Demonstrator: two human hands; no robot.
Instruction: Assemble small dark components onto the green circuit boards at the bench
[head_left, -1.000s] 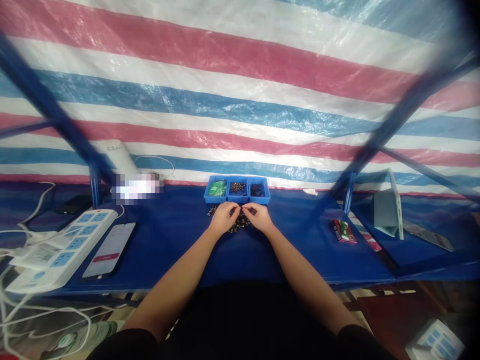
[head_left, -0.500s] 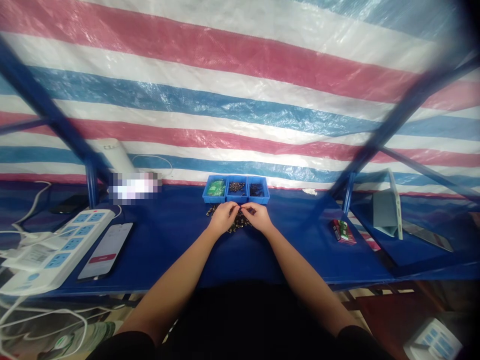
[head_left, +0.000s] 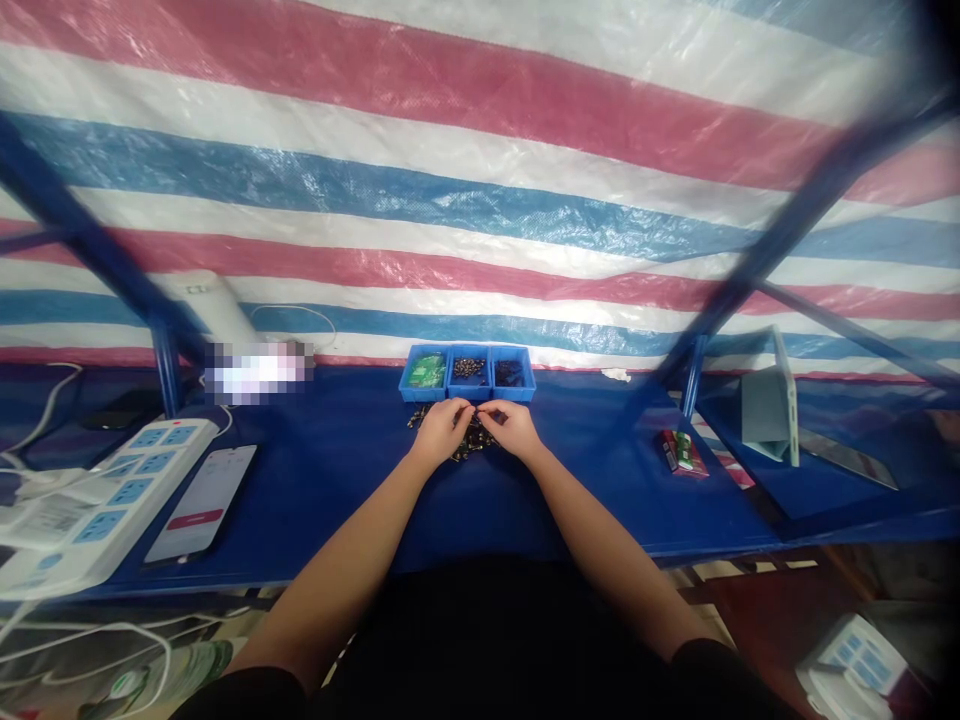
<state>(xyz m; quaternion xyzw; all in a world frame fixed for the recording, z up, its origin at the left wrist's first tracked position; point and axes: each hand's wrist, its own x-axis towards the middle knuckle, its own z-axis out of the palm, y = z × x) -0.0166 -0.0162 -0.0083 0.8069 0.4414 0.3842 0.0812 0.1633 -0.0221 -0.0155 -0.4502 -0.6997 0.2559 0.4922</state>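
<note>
My left hand (head_left: 441, 432) and my right hand (head_left: 510, 428) meet fingertip to fingertip over a pile of small dark parts (head_left: 469, 444) on the blue table (head_left: 337, 470). Both hands are curled in a pinch on a tiny piece between them; it is too small to name. Just behind the hands stand three joined blue bins (head_left: 467, 373): the left one holds green pieces, the middle and right ones hold small dark parts.
A white power strip (head_left: 97, 505) and a phone (head_left: 201, 503) lie at the left, with cables beyond. A red and green packet (head_left: 679, 452) lies at the right, near a propped tablet (head_left: 772, 410). Blue frame posts and a striped tarp stand behind.
The hands stay pinched together over the pile. The view has shifted slightly, so everything sits a little further left and higher.
</note>
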